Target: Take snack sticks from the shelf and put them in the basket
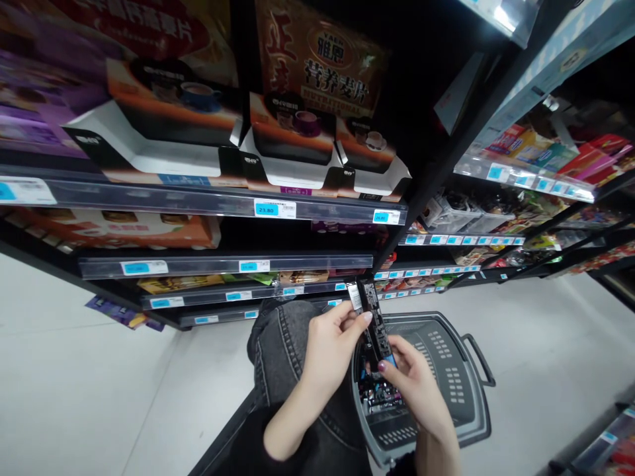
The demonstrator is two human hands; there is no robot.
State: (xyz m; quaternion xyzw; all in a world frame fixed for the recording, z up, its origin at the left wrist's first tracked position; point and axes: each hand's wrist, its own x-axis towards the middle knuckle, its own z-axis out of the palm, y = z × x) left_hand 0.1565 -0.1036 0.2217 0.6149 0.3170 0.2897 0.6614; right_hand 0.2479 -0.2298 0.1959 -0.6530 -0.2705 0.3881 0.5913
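Slim black stick sachets (376, 324) with small white print and a bit of blue at the lower end lie between my two hands, seemingly a couple side by side. My left hand (337, 340) pinches their upper part with thumb and fingers. Lower down, my right hand (417, 380) is closed around the other end, thumb on top. Both hands are above a grey plastic shopping basket (454, 420) on the floor. Inside it, more dark small packets (381, 400) lie in a pile at the near left, partly hidden by my right hand.
Black shelving with a price rail (208, 201) stands ahead. It carries cut-front display boxes (288, 155) printed with cups, and a brown cereal bag (322, 59). My bent knee (282, 350) is left of the basket. A purple packet (124, 314) lies by the shelf foot.
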